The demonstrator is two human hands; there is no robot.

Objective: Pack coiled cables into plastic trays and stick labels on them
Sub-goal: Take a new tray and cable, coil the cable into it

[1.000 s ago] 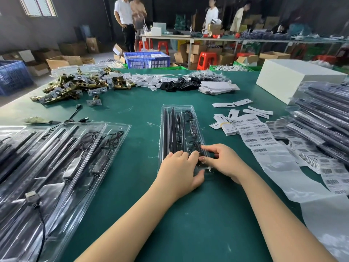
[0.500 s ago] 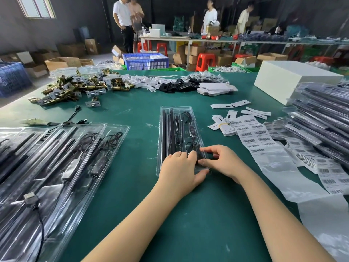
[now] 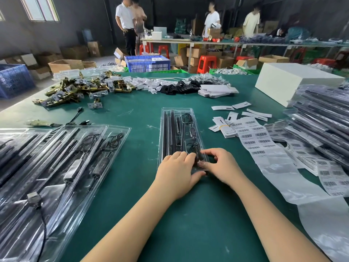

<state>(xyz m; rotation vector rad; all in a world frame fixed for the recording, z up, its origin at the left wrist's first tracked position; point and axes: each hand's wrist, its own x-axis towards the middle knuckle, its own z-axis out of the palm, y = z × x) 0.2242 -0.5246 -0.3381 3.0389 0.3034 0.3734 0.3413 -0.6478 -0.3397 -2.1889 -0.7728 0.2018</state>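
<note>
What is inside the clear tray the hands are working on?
The clear tray holds long black bars on its left and a coiled black cable on its right. Left hand and right hand cover its near end.

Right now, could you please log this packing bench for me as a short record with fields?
surface: green table
work piece: clear plastic tray at centre, holding black rods and a coiled cable
left hand: grips the tray's near end
right hand: pinches at the tray's near right corner
labels: barcode label sheet, right of the tray
left side: filled trays
far left: brass hardware pile
</note>
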